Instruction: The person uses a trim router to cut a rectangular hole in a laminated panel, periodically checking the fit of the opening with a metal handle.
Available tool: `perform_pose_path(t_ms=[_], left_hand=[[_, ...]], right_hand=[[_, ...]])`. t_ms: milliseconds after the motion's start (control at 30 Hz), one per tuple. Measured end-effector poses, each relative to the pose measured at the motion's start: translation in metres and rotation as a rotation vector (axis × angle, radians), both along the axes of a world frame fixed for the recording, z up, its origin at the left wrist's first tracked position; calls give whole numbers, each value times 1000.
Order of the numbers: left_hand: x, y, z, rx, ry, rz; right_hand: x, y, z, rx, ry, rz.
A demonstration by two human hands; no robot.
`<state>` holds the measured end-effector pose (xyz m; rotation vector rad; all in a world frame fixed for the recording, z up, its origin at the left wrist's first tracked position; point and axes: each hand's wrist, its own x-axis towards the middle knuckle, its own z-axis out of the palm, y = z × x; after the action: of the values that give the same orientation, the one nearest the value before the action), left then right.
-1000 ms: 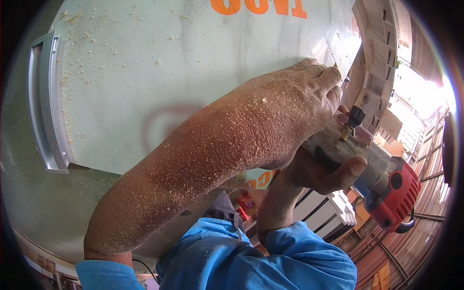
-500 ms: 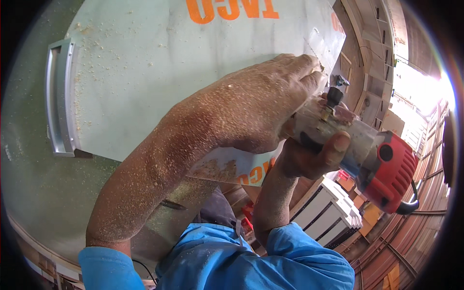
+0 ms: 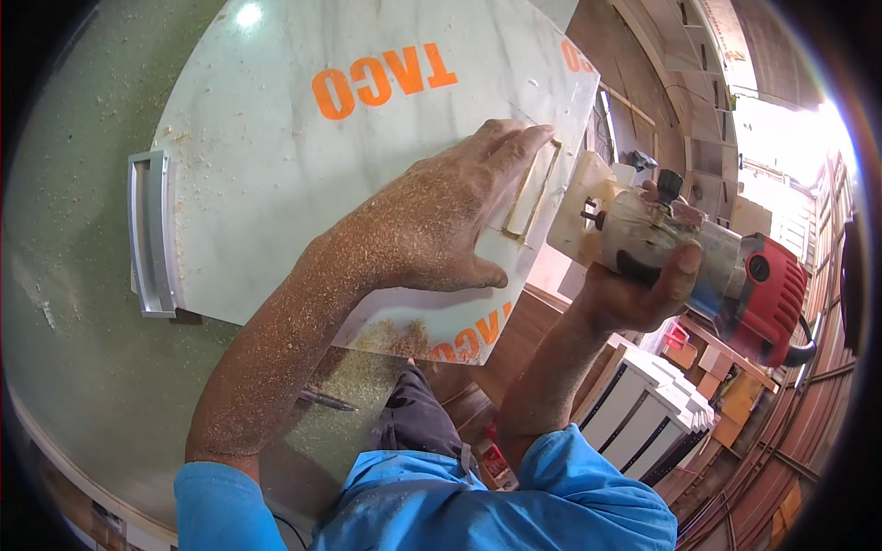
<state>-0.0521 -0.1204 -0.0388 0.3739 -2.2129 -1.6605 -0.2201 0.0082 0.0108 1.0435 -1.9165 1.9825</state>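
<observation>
My left hand [image 3: 441, 216], dusted with sawdust, lies on a pale marble-patterned panel [image 3: 276, 174] with orange printing. Its thumb is spread from its fingers, and the fingertips rest beside a narrow rectangular groove [image 3: 530, 193] near the panel's right edge. In my right hand [image 3: 643, 298] is a trim router [image 3: 758, 294] with a red motor end, a clear housing and a black knob. The router is tilted on its side, its pale base plate [image 3: 581, 207] facing the panel's edge and apart from it. Whether its bit turns, I cannot tell.
A silver metal channel piece [image 3: 152, 234] sits at the panel's left edge. The dusty green worktop [image 3: 73, 248] carries sawdust and a dark pen-like tool [image 3: 328, 400]. White stacked boards [image 3: 634, 404] stand low at the right, and pale cabinet frames [image 3: 707, 119] stand beyond.
My right hand has drawn the router away from the panel to the right. The groove has come into sight beside my left hand, whose thumb is now spread. The view has shifted.
</observation>
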Motion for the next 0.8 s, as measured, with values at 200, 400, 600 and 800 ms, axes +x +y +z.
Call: perform_pose_path(t_ms=[200,400,600,800], left_hand=[[-9,-4,3,-59,77,104],[-31,-14,0,-228,118,69],[-41,-18,-12,-325,127,28],[-42,-19,-14,-324,111,11]], right_hand=[[-10,-11,-5,-140,-108,24],[13,-26,-15,-132,-215,85],[12,-26,-25,-113,-230,76],[11,-25,-31,-83,-222,63]])
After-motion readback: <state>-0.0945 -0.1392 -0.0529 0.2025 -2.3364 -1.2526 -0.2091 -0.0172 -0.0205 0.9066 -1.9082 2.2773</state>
